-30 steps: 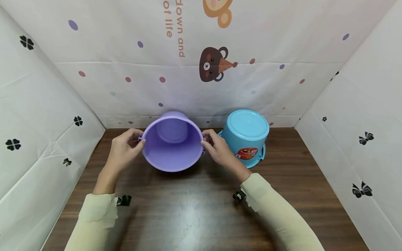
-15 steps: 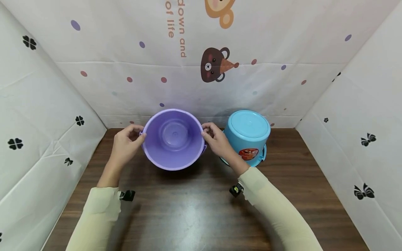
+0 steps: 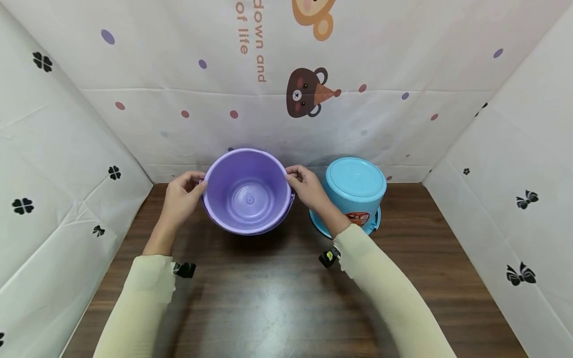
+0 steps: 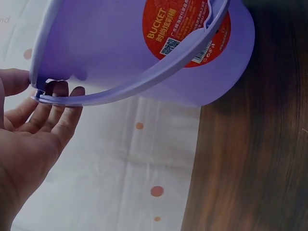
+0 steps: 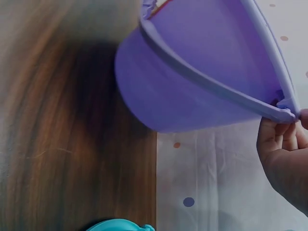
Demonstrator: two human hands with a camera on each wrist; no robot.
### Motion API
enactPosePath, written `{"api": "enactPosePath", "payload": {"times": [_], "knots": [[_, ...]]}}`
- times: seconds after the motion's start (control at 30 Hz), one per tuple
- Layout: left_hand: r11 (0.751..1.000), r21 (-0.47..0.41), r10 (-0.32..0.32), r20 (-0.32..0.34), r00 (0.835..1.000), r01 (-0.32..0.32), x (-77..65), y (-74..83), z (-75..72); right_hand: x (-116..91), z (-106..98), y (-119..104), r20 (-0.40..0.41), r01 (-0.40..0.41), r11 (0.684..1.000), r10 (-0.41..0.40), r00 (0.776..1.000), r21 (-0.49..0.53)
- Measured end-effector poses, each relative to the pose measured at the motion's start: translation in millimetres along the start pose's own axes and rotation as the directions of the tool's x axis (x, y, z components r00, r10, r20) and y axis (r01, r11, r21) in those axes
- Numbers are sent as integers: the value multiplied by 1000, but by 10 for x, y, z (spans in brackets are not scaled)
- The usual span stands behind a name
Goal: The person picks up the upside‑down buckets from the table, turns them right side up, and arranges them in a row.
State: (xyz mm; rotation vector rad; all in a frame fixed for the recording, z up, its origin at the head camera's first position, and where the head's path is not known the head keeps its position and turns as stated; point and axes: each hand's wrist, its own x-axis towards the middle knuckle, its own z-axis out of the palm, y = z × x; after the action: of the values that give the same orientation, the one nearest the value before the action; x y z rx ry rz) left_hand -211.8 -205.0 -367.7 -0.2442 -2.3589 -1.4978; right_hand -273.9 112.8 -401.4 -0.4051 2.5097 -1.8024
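Observation:
A purple bucket (image 3: pixel 248 194) with its mouth toward me is held between both hands near the back of the table. My left hand (image 3: pixel 182 195) pinches its rim on the left side, by the handle joint. On the opposite side my right hand (image 3: pixel 308 186) grips the rim in the same way. The bucket's handle (image 4: pixel 130 87) hangs down along its front, and a red label (image 4: pixel 185 31) shows on the wall in the left wrist view. Just beyond the right hand, a light blue bucket (image 3: pixel 355 181) stands upside down, partly covered by the right forearm.
The brown wooden table (image 3: pixel 268 298) is bordered at the back by a white printed sheet (image 3: pixel 179 134). Similar white sheets rise on the left and right sides. A small black device (image 3: pixel 184 270) sits at the left wrist, another (image 3: pixel 330 256) at the right.
The purple bucket has tipped from lying toward me to more upright, its mouth turning upward and its base now seen inside. Both hands have risen slightly with the rim. The blue bucket stays put.

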Motion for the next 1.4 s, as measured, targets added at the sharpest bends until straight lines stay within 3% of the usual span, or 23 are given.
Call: {"api": "enactPosePath", "payload": {"times": [0.13, 0.33, 0.57, 0.83, 0.93, 1.17, 1.4], "knots": [[999, -45, -19, -10, 1000, 19, 35, -45, -5, 81, 24, -22, -8, -28, 1000, 28, 1000, 12], [997, -63, -42, -32, 999, 40, 89, -73, 20, 142, 56, 9, -43, -53, 988, 60, 997, 143], [995, -49, -94, -69, 993, 91, 166, -119, 32, 108, 69, 35, 13, -91, 972, 90, 996, 219], [990, -59, -133, -67, 989, 130, 248, -169, 55, 159, 106, 61, 8, -101, 971, 102, 995, 218], [989, -51, -143, -68, 987, 140, 286, -236, 78, 179, 114, 61, -4, -109, 974, 111, 994, 198], [974, -103, -208, -78, 975, 200, 436, -617, 137, 233, 136, 69, -17, -133, 967, 140, 990, 219], [976, -77, -206, -58, 977, 202, 482, -719, 154, 277, 169, 60, -58, -143, 973, 156, 986, 178]]}}
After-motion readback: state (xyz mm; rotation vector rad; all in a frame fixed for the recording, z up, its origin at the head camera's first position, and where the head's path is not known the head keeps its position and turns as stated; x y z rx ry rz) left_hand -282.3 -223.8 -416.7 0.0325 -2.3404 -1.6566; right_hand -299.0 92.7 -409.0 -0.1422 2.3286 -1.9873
